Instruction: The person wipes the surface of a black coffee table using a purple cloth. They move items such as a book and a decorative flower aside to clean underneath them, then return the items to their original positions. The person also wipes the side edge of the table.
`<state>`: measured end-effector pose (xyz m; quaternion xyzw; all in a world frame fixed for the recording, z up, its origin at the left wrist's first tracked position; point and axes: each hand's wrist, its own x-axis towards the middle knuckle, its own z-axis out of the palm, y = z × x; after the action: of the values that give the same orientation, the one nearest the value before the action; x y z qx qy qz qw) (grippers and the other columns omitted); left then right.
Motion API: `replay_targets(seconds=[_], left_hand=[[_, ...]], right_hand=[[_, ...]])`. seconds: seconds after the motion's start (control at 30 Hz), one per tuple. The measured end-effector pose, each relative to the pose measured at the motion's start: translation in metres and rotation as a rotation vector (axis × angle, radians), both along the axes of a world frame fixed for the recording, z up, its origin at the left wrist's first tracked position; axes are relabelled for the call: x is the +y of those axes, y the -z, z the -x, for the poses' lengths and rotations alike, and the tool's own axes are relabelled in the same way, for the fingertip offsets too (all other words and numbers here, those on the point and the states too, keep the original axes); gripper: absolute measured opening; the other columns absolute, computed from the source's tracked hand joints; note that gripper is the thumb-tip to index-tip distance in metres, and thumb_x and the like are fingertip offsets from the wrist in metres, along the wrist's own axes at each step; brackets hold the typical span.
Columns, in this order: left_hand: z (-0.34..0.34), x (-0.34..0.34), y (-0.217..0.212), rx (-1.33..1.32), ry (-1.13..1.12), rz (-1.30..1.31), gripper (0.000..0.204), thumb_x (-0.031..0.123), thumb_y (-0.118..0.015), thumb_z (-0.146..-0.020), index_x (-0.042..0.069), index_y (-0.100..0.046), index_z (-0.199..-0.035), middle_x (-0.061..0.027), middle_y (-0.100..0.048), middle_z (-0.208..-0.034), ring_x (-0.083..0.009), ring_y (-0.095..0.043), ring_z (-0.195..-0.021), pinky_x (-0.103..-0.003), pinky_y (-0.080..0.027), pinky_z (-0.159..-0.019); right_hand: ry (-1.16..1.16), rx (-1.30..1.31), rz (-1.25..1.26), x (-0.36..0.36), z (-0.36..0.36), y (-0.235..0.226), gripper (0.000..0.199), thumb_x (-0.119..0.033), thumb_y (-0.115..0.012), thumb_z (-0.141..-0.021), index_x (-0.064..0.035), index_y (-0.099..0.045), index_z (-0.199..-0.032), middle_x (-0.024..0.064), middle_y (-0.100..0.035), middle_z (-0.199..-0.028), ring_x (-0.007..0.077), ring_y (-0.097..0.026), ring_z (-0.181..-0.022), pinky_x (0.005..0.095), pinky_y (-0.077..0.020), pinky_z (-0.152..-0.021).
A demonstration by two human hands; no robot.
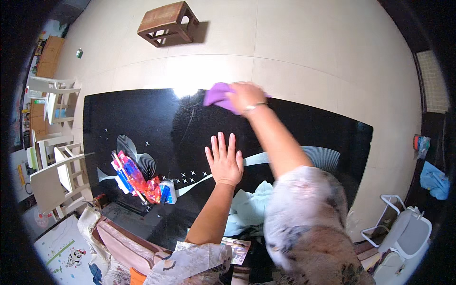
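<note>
A purple cloth [217,97] lies bunched at the far edge of a glossy black table [166,118]. My right hand [248,97] is closed over it and a little blurred, with a bracelet at the wrist. Nearer to me, my left hand [223,161] rests flat on the tabletop, fingers spread, holding nothing. White swirls and small stars are printed on the black surface around it. Left of that hand sits a heap of colourful packets [133,175], mostly red and blue, beside a small white-and-blue pack [167,192].
Beyond the table a wooden stool [164,21] stands on the pale tiled floor. White chairs [61,175] line the left side. At the lower left is a pink bag-like thing [126,237]; at the lower right, a white-framed seat [406,232]. A pale blue bag [434,180] lies far right.
</note>
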<state>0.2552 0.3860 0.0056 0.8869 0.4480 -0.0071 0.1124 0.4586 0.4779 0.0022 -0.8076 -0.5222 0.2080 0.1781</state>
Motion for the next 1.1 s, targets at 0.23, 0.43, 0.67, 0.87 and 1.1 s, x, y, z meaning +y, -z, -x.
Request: replay_targets(seconds=[0.23,0.43,0.67,0.87,1.1], left_hand=[[0.005,0.002,-0.004,0.011,0.006,0.007,0.056,0.034,-0.044,-0.093,0.016,-0.038,-0.145,-0.0171,-0.025,-0.154,-0.037,-0.019,-0.143,-0.055,-0.012,-0.114],[-0.006,-0.003,0.007,0.038,0.038,0.031,0.058,0.034,-0.048,-0.089,0.016,-0.041,-0.143,-0.016,-0.026,-0.154,-0.035,-0.017,-0.145,-0.054,-0.009,-0.115],[-0.003,0.001,0.003,0.025,0.01,-0.063,0.058,0.031,-0.047,-0.091,0.015,-0.037,-0.146,-0.0156,-0.025,-0.155,-0.0343,-0.019,-0.144,-0.052,-0.01,-0.115],[0.0,0.002,-0.001,0.065,0.019,-0.082,0.057,0.032,-0.042,-0.093,0.013,-0.034,-0.147,-0.0163,-0.023,-0.155,-0.0345,-0.017,-0.145,-0.051,-0.009,-0.116],[-0.002,-0.001,-0.002,0.058,0.003,-0.031,0.057,0.032,-0.042,-0.093,0.014,-0.036,-0.146,-0.0161,-0.024,-0.155,-0.0349,-0.017,-0.145,-0.052,-0.009,-0.116]], right_hand=[[0.074,-0.068,0.142,-0.062,-0.048,-0.019,0.032,-0.035,-0.058,-0.089,-0.0082,-0.066,-0.104,0.0159,-0.067,-0.101,0.0342,-0.063,-0.096,0.0462,-0.049,-0.084],[-0.094,-0.004,0.12,0.048,0.037,-0.017,0.039,-0.04,-0.059,-0.088,-0.0151,-0.061,-0.118,0.0094,-0.066,-0.115,0.0265,-0.061,-0.109,0.0467,-0.0443,-0.092],[0.029,-0.06,0.033,-0.034,-0.018,-0.009,0.028,-0.034,-0.061,-0.087,-0.0147,-0.065,-0.106,0.0064,-0.067,-0.106,0.0261,-0.062,-0.103,0.0456,-0.0437,-0.088],[0.273,-0.145,0.188,-0.232,-0.172,-0.015,0.03,-0.034,-0.052,-0.091,-0.0082,-0.066,-0.099,0.0151,-0.066,-0.1,0.0334,-0.061,-0.099,0.0494,-0.0424,-0.089],[0.277,-0.22,0.207,-0.19,-0.139,-0.018,0.035,-0.031,-0.049,-0.088,-0.0069,-0.068,-0.104,0.019,-0.068,-0.102,0.0361,-0.064,-0.093,0.0495,-0.0465,-0.088]])
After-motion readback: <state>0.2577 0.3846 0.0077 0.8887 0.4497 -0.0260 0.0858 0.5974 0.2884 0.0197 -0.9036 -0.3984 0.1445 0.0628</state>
